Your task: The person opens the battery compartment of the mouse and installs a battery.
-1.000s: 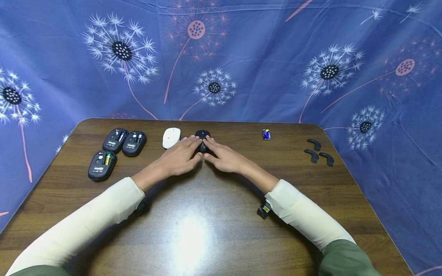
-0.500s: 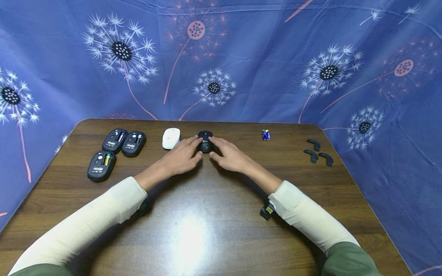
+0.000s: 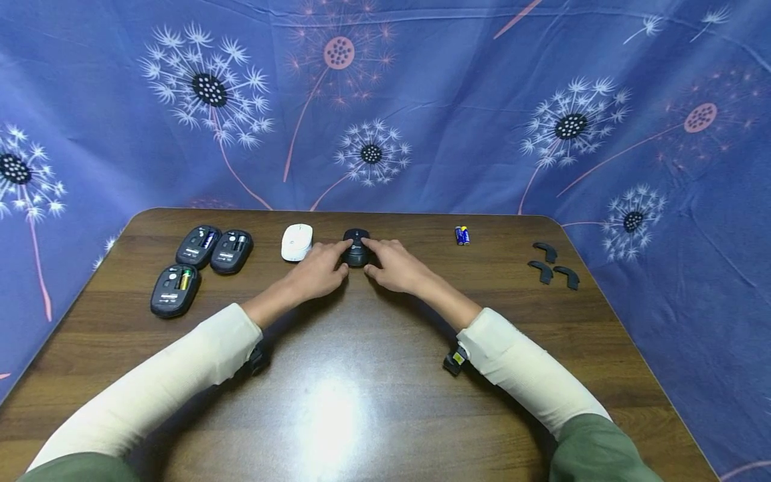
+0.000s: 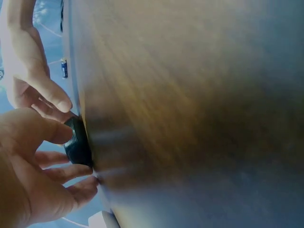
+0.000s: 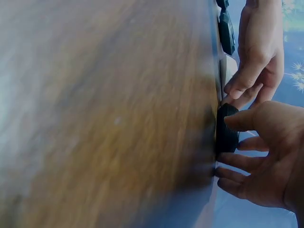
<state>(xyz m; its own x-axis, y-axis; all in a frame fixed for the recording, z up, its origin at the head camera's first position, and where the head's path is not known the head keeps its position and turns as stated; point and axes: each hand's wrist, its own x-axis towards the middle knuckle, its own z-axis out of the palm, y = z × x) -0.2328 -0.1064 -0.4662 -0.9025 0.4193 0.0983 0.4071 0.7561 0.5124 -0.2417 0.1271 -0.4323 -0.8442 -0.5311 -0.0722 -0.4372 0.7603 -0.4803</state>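
A black computer mouse (image 3: 356,249) sits buttons-up near the table's far edge, between both hands. My left hand (image 3: 318,271) lies at its left side, the extended index fingertip touching it. From the right, my right hand (image 3: 397,266) reaches its other side with straight, relaxed fingers. In the left wrist view, the mouse's ribbed side (image 4: 78,142) shows by the left thumb and fingers. The right wrist view has the mouse (image 5: 227,129) beside the right thumb. A white mouse (image 3: 297,242) stands just beyond the left hand's knuckles.
Three upturned black mice (image 3: 231,252) with exposed battery compartments lie at the left; at least two hold batteries. Two blue batteries (image 3: 462,235) lie at the back right. Three curved black covers (image 3: 545,252) sit farther right. A blue patterned cloth (image 3: 458,134) hangs behind the table (image 3: 385,375).
My fingers have drawn apart from over the black mouse to its sides, uncovering its top. The mouse has shifted slightly right. The other things stay in place.
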